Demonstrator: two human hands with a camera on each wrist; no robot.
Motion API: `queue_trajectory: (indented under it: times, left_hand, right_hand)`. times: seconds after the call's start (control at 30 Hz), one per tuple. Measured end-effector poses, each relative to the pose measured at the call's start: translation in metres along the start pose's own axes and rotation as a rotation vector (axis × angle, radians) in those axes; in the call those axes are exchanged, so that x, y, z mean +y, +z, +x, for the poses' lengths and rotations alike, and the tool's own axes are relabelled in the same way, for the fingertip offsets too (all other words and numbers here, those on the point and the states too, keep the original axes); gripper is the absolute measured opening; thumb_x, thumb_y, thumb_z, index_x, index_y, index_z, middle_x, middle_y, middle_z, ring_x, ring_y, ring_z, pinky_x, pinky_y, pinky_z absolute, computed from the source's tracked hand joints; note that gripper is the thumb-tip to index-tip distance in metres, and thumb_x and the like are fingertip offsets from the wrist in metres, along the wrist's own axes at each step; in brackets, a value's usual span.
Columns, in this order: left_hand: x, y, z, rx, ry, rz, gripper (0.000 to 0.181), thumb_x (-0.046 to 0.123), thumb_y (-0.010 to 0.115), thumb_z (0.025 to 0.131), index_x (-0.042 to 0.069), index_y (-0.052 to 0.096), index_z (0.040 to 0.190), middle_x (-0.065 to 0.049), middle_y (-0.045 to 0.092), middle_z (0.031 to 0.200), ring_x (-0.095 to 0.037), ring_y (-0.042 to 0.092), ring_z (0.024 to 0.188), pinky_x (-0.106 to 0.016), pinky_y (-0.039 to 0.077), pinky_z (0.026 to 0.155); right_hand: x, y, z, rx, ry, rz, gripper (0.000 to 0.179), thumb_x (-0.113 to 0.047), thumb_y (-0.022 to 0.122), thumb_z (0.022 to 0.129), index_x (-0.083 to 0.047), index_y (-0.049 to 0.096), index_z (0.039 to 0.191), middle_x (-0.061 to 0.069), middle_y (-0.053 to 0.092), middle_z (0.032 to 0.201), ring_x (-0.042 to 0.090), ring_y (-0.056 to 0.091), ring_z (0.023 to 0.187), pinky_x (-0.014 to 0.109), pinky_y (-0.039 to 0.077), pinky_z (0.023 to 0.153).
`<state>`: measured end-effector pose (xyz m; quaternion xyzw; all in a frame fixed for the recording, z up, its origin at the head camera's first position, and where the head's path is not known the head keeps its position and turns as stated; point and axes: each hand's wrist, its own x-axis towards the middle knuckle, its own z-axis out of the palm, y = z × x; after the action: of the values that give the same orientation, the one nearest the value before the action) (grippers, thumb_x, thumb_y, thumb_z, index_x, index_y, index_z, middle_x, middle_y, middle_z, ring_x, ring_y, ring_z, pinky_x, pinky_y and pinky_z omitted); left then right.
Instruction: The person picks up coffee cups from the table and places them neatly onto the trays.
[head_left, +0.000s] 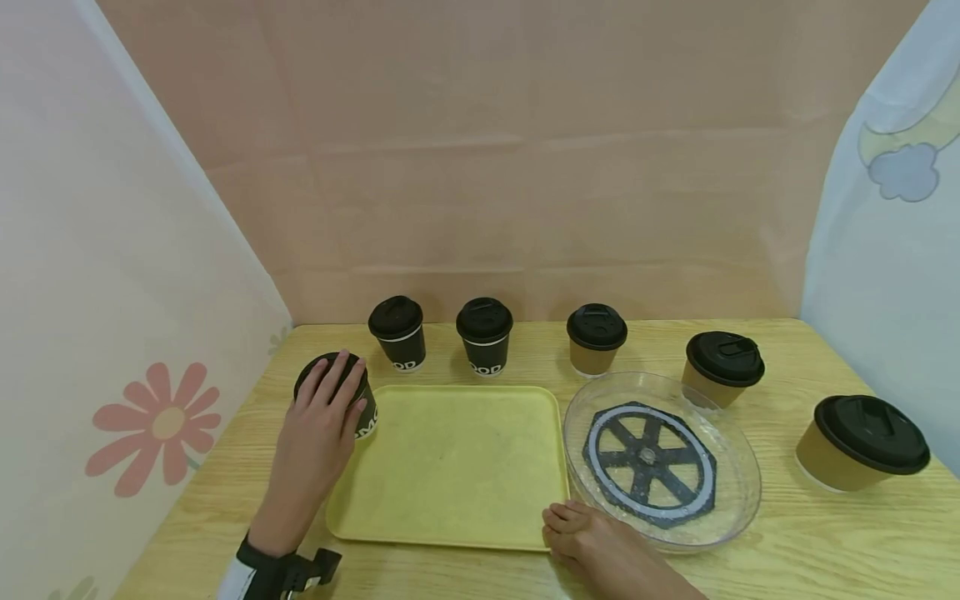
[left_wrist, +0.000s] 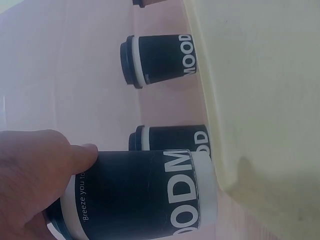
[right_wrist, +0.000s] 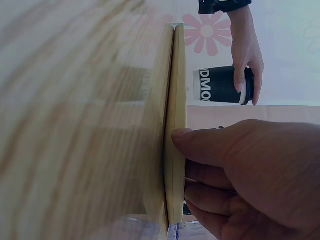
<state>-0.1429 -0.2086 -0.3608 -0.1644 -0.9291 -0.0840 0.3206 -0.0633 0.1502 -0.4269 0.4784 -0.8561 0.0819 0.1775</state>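
My left hand (head_left: 318, 425) reaches over a black paper cup (left_wrist: 135, 195) with white lettering and a black lid, gripping it from above around the lid. The cup is at the left edge of a yellow tray (head_left: 457, 467), and the right wrist view shows a small gap between its base and the tray's rim. At the tray's near right corner, my right hand (head_left: 600, 542) pinches the rim, with the thumb on its outer side and the other fingers curled over the top. The tray lies flat on the wooden table and holds nothing.
Two more black cups (head_left: 397, 333) (head_left: 484, 335) stand behind the tray. Three brown cups with black lids (head_left: 596, 337) (head_left: 722, 367) (head_left: 861, 442) curve round to the right. A clear round dish (head_left: 738, 500) with a dark wheel-shaped pattern sits against the tray's right side.
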Motion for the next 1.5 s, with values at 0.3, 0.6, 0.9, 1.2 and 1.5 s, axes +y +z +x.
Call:
queue_trajectory:
  times: [0.3, 0.6, 0.9, 1.2, 1.5]
  left_hand:
    - [0.008, 0.01, 0.005, -0.036, 0.021, -0.005, 0.051, 0.015, 0.068, 0.091, 0.009, 0.054, 0.139, -0.017, 0.049, 0.146, -0.041, 0.044, 0.133, -0.06, 0.047, 0.096]
    - [0.012, 0.016, 0.009, -0.063, 0.04, 0.002, 0.053, 0.019, 0.067, 0.092, 0.013, 0.051, 0.142, -0.013, 0.047, 0.149, -0.039, 0.044, 0.135, -0.059, 0.049, 0.093]
    - [0.016, 0.02, 0.012, -0.093, 0.048, -0.012, 0.053, 0.02, 0.066, 0.092, 0.014, 0.05, 0.143, -0.013, 0.047, 0.149, -0.039, 0.044, 0.136, -0.059, 0.048, 0.095]
    - [0.025, 0.028, 0.016, -0.092, 0.077, -0.03, 0.051, 0.02, 0.067, 0.092, 0.014, 0.053, 0.141, -0.012, 0.048, 0.148, -0.038, 0.045, 0.134, -0.057, 0.048, 0.098]
    - [0.031, 0.035, 0.019, -0.086, 0.103, -0.047, 0.051, 0.018, 0.067, 0.092, 0.015, 0.053, 0.141, -0.01, 0.048, 0.149, -0.038, 0.045, 0.135, -0.059, 0.048, 0.096]
  right_hand:
    - [0.001, 0.001, 0.0, -0.019, 0.013, 0.015, 0.023, -0.019, 0.074, 0.082, -0.013, 0.076, 0.104, 0.001, 0.075, 0.105, 0.013, 0.071, 0.099, 0.029, 0.056, 0.085]
    - [0.0, 0.001, 0.0, -0.02, 0.019, 0.022, 0.023, -0.017, 0.074, 0.081, -0.013, 0.076, 0.103, 0.001, 0.075, 0.105, 0.013, 0.071, 0.1, 0.029, 0.056, 0.086]
    - [0.0, 0.001, 0.0, -0.031, 0.023, 0.024, 0.023, -0.017, 0.073, 0.082, -0.013, 0.076, 0.105, 0.001, 0.075, 0.106, 0.013, 0.07, 0.1, 0.029, 0.056, 0.086]
    - [0.0, 0.0, 0.0, -0.032, 0.027, 0.032, 0.025, -0.017, 0.074, 0.081, -0.013, 0.076, 0.105, 0.001, 0.075, 0.107, 0.013, 0.07, 0.101, 0.03, 0.056, 0.087]
    - [-0.001, -0.002, 0.001, -0.06, 0.045, 0.03, 0.023, -0.018, 0.071, 0.084, -0.014, 0.075, 0.106, 0.001, 0.075, 0.108, 0.014, 0.07, 0.101, 0.029, 0.056, 0.086]
